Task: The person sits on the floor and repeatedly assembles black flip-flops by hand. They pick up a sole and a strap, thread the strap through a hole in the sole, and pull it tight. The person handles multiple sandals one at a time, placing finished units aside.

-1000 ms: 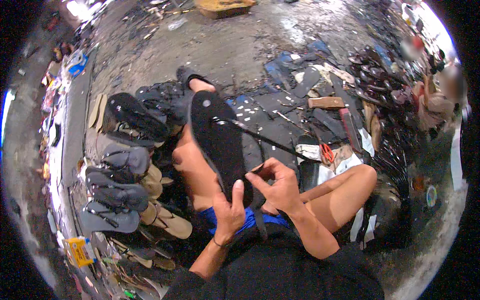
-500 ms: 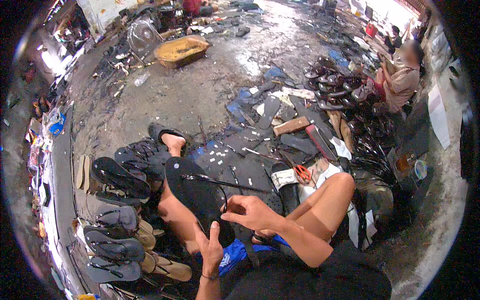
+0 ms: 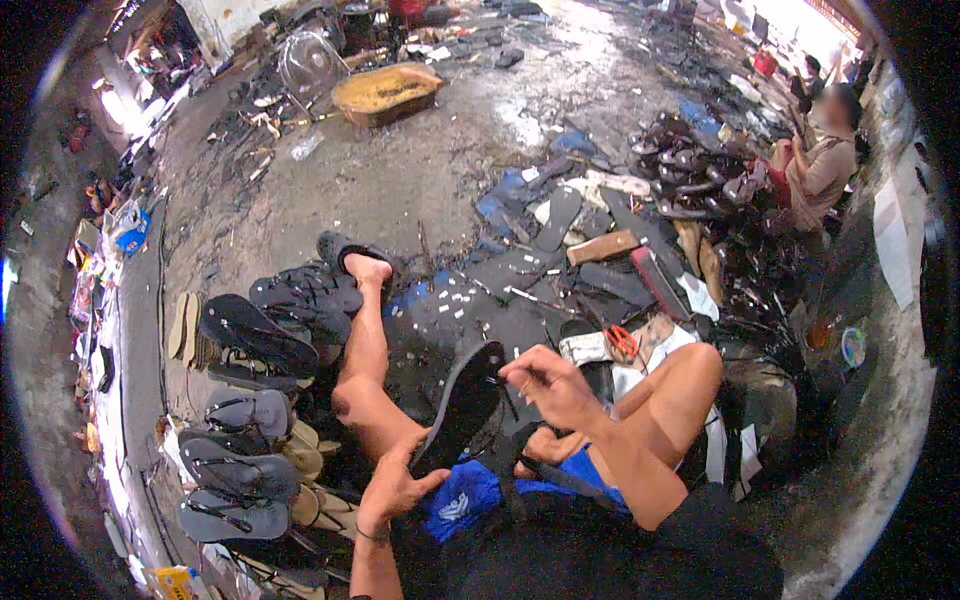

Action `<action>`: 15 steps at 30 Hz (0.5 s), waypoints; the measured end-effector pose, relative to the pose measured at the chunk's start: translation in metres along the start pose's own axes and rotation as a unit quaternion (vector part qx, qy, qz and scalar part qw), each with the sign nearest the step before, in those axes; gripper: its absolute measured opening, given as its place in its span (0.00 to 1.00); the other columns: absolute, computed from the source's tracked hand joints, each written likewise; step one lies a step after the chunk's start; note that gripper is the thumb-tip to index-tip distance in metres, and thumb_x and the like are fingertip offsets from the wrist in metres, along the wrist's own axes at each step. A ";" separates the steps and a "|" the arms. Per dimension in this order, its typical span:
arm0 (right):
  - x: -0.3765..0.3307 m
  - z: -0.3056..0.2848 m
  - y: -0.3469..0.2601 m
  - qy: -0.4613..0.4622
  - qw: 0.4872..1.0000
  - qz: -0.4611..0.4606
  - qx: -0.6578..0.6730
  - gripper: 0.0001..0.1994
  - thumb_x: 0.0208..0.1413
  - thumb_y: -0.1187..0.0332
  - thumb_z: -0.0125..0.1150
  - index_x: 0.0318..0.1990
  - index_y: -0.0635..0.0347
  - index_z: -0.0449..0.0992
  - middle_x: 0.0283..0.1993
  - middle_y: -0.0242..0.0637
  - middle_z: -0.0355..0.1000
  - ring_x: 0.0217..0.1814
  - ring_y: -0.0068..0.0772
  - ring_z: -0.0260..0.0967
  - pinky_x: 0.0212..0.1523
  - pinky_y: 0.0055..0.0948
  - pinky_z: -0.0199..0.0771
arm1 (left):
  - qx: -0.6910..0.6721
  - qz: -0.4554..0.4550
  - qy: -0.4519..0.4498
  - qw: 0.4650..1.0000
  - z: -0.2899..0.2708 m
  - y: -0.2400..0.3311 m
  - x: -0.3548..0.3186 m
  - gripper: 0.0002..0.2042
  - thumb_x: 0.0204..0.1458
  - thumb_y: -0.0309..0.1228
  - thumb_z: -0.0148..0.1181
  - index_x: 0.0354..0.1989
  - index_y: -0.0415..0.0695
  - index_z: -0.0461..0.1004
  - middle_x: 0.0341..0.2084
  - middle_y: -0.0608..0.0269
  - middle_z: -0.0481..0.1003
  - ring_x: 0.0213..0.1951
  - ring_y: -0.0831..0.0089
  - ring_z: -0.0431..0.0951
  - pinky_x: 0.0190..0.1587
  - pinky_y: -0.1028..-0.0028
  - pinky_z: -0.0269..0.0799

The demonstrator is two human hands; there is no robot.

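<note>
A black flip-flop is tilted up on its edge between my hands, above my lap. My left hand is closed round its lower end, with the thumb toward the blue cloth on my lap. My right hand is at the flip-flop's far end. Its thumb and forefinger are pinched at the thin black strap; the exact grip is partly hidden. Beyond my right hand, orange-handled scissors rest on pale scraps by my bent leg.
Finished-looking flip-flops are lined up at my left. Ahead lie a brown block, loose soles and small white bits. A yellow basin and a fan stand farther off. A co-worker sits at the far right beside piled dark footwear.
The flip-flop has turned from nearly face-on to edge-on and shifted right. My right hand has moved up and right, my left slightly left and down. The whole view has shifted a little.
</note>
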State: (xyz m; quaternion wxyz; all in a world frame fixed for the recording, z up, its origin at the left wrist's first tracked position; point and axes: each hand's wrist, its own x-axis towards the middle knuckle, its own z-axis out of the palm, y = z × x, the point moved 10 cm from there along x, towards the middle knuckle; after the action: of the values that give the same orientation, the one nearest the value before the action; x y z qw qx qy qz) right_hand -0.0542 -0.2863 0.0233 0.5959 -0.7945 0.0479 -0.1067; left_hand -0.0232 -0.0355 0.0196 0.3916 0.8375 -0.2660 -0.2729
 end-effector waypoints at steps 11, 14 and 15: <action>-0.045 0.000 0.038 0.038 0.958 0.269 0.094 0.14 0.60 0.67 0.67 0.53 0.57 0.78 0.34 0.29 0.71 0.33 0.24 0.70 0.32 0.22 0.71 | -0.475 -0.214 0.343 0.781 -0.005 -0.061 -0.039 0.17 0.50 0.26 0.70 0.47 0.33 0.75 0.39 0.58 0.80 0.36 0.71 0.79 0.44 0.71 0.77; -0.055 0.057 -0.019 -0.121 0.986 0.063 -0.100 0.09 0.56 0.61 0.68 0.42 0.50 0.83 0.38 0.37 0.76 0.42 0.43 0.76 0.43 0.41 0.76 | -0.278 -0.171 0.170 0.930 0.024 -0.023 -0.020 0.12 0.52 0.29 0.69 0.42 0.35 0.78 0.36 0.61 0.81 0.37 0.74 0.79 0.44 0.71 0.76; -0.058 0.066 -0.021 -0.136 0.971 0.057 -0.190 0.08 0.56 0.60 0.67 0.41 0.48 0.83 0.36 0.32 0.75 0.39 0.40 0.77 0.38 0.42 0.76 | -0.267 -0.145 0.156 0.940 0.024 -0.014 -0.018 0.17 0.51 0.30 0.71 0.46 0.37 0.76 0.40 0.59 0.80 0.41 0.71 0.79 0.48 0.70 0.74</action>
State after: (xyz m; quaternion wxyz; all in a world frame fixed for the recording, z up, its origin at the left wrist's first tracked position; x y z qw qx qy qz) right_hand -0.0970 -0.2066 0.0197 0.4402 -0.8961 0.0315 0.0476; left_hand -0.0486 -0.0283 -0.0007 0.5937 0.7637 0.0054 -0.2536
